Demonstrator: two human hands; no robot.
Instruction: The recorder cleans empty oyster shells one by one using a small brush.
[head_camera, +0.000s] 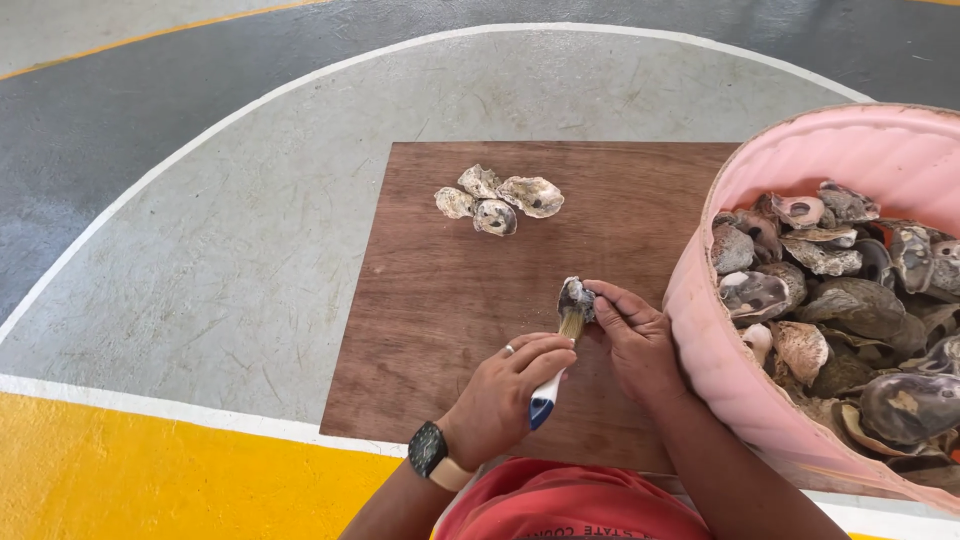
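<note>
My left hand (505, 395) grips a small brush (556, 368) with a white and blue handle, its tan bristles pressed against an oyster shell (576, 296). My right hand (635, 340) pinches that grey shell between thumb and fingers just above a brown wooden board (440, 300). A dark watch sits on my left wrist. Several oyster shells (497, 200) lie in a small cluster near the board's far edge.
A large pink tub (720, 340) heaped with oyster shells stands at the right, touching the board. The board lies on a painted court floor with grey, white and yellow (150, 470) markings. Red clothing shows at the bottom edge.
</note>
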